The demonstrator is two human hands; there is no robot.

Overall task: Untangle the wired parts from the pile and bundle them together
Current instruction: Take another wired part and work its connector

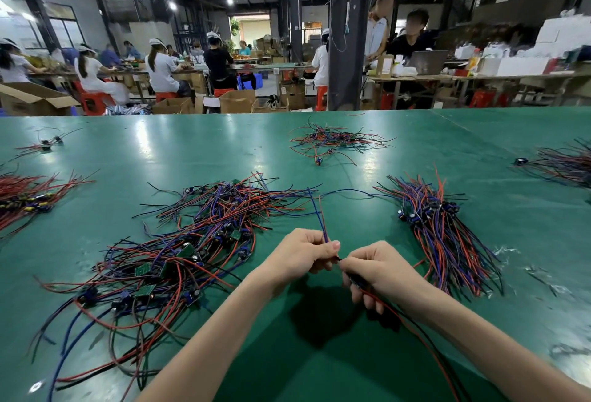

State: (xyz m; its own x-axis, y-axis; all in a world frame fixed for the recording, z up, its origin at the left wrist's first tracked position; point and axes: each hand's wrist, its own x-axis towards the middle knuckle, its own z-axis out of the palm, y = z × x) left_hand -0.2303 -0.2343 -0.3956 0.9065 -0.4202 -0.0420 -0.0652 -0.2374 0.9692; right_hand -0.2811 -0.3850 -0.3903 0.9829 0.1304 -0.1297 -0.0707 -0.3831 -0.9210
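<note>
We see 2 bare hands close together over a glossy green bench (224,145), near its front edge. The left hand (303,251) has its fingers curled and pinches thin blue and red wires (322,219) that stand up past its thumb. The right hand (377,270), just beside the left, is curled round the dark body of a small wired part (356,280). Red and black wires (415,321) trail from this hand toward us and off the bottom edge.

Left of the hands, a wide tangled pile of red, blue and black wires with small green circuit boards (179,254) lies on the bench. Right of the hands lies a tidy bundle of wired parts (444,235), its wires running together and its dark components gathered in the middle. Further back sits a smaller loose tangle (332,142). More wire heaps lie at the left edge (25,197) and the right edge (566,161).

Beyond the bench, seated workers in white caps (160,69) sit at long tables, and brown cardboard boxes (236,101) stand on the floor.
</note>
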